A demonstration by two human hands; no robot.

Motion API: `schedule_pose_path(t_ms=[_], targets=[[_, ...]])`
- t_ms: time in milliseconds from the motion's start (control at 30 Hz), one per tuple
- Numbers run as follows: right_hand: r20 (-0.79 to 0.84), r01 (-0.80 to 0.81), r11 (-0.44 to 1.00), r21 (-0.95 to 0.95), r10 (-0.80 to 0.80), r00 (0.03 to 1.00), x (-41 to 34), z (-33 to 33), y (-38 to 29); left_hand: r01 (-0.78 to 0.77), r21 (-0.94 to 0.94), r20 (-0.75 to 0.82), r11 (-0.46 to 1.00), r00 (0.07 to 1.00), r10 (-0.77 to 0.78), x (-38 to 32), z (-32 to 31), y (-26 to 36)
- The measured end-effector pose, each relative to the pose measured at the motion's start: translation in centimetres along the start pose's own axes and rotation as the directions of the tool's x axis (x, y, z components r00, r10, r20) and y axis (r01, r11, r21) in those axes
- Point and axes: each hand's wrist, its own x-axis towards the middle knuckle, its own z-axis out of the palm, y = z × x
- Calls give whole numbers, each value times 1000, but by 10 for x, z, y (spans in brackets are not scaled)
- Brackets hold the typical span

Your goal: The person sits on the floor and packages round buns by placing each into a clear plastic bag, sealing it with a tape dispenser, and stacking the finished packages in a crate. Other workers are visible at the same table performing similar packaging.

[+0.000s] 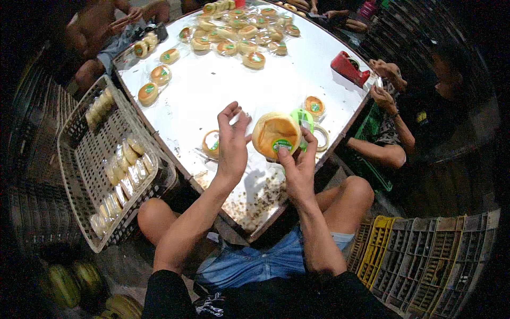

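Observation:
My right hand (299, 165) grips a round, golden-topped bun (276, 133) from its right side, the thumb on the green label (282, 145). My left hand (235, 139) is raised just left of that bun, fingers apart and holding nothing. Behind my left wrist a wrapped bun (210, 143) lies on the white tabletop (191, 103). Just past my right hand are a bright green ring-shaped object (303, 117), partly hidden, and a tape roll (322, 137). Another wrapped bun (314, 107) rests beyond them.
Many wrapped buns (239, 34) cover the table's far end. A red tape dispenser (348, 69) stands near the right edge, beside another person's hands (384, 87). At left is a plastic crate (101, 139) with rows of packed buns (125, 175). Stacked crates (422, 251) stand at lower right.

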Motion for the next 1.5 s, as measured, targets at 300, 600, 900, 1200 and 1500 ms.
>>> schedule_pose_path(t_ms=[300, 600, 900, 1200, 1500], targets=[[134, 332, 911, -244, -307, 942, -3, 11, -27, -499, 367, 23, 785, 848, 529, -30, -19, 17], [73, 83, 951, 297, -109, 991, -14, 51, -40, 121, 306, -3, 944, 992, -126, -34, -38, 35], [34, 314, 945, -89, -312, 949, -10, 60, -42, -54, 182, -44, 982, 997, 63, -58, -23, 48], [427, 584, 637, -503, -404, 809, -22, 49, -32, -447, 407, 104, 797, 889, 446, -56, -29, 51], [463, 543, 729, -417, -343, 817, -12, 39, -51, -153, 31, 156, 988, 977, 146, -45, -42, 41]])
